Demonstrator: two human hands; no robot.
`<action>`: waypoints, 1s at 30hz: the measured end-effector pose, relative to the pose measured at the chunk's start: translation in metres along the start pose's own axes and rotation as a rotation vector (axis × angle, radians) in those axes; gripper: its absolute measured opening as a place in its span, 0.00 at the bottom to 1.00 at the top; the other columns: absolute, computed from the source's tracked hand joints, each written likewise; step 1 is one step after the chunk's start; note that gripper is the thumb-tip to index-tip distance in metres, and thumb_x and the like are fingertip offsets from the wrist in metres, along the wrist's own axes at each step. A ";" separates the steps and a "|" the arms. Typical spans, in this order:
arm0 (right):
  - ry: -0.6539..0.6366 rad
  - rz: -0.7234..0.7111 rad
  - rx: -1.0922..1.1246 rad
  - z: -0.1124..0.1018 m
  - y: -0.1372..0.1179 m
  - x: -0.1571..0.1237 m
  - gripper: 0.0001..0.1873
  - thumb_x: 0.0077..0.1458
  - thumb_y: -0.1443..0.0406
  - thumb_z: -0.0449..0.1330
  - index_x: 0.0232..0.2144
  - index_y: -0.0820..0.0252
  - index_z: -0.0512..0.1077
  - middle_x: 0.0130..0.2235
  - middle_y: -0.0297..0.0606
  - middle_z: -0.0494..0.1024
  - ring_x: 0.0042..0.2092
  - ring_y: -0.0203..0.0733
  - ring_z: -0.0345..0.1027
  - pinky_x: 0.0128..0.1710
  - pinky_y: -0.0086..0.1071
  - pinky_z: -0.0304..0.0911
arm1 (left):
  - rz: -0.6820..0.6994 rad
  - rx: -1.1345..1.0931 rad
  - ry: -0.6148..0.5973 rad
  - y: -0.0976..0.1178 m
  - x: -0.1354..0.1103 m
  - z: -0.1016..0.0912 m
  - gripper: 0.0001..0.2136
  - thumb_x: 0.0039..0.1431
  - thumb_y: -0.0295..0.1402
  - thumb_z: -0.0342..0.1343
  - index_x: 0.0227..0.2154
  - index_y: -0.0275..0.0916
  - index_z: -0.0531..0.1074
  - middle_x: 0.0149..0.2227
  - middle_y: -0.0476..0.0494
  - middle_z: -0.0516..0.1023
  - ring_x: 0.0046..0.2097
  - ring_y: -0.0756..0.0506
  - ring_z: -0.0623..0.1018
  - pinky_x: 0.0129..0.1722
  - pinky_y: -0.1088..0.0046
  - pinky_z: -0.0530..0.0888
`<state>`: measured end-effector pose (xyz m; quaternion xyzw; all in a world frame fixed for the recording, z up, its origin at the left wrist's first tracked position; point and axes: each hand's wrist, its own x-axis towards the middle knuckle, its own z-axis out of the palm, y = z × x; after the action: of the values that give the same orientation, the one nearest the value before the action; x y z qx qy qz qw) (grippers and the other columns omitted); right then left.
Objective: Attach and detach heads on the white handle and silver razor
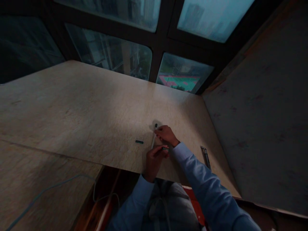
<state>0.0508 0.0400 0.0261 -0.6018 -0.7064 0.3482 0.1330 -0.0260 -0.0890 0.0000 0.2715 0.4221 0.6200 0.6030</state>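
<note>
My left hand (pixel 154 160) is low over the counter, its fingers closed on a small dark rectangular piece (pixel 165 148). Just beyond it, my right hand (pixel 167 134) pinches a slim pale stick-like object (pixel 154 139) near its upper part. A dark oval end (pixel 156 125) shows past the right fingertips, and the lower part runs down toward my left hand. The exact kind of either held thing is too dim to make out. Left of my hands lies another small dark rectangular piece (pixel 139 141), flat on the counter.
The beige stone-patterned counter (pixel 101 102) reaches back to dark-framed windows (pixel 154 48). A slim dark tool with a metallic end (pixel 205 156) lies right of my right forearm. A patterned wall (pixel 252 122) bounds the right side. A pale cable (pixel 55 186) crosses the lower left.
</note>
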 end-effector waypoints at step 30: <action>0.146 -0.129 1.285 -0.035 0.048 -0.068 0.16 0.53 0.52 0.61 0.27 0.57 0.65 0.27 0.31 0.72 0.21 0.31 0.62 0.21 0.26 0.59 | -0.141 -0.093 0.110 0.022 0.016 0.018 0.15 0.42 0.36 0.71 0.34 0.35 0.80 0.38 0.40 0.83 0.36 0.45 0.83 0.35 0.74 0.79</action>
<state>0.1250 -0.0108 0.0358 -0.3807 -0.3814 0.6508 0.5348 -0.0240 -0.0681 0.0246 0.1782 0.4433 0.6088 0.6333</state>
